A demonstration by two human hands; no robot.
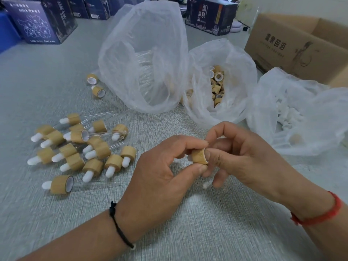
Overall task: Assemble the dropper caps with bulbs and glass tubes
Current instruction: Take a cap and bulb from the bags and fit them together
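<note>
Bamboo cap (199, 156): mid-tabletop, toward near edge, pinched between thumb and forefinger of left hand (160, 178); fingers of right hand (243, 157) curled against its open end. Assembled droppers (82, 149): heaped toward left edge. Bag of glass tubes (145, 61), bag of caps (218, 85), bag of white bulbs (293, 112): along far side. Cardboard box (301, 46): far right corner.

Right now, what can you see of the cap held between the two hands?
The cap is a short bamboo-look cylinder, tan with faint grain, lying on its side above the grey table. Its open end faces right, showing a pale inner rim. The left hand pinches it between thumb and forefinger; the right hand has a fingertip at the opening. A bit of white shows at its left end.
</note>
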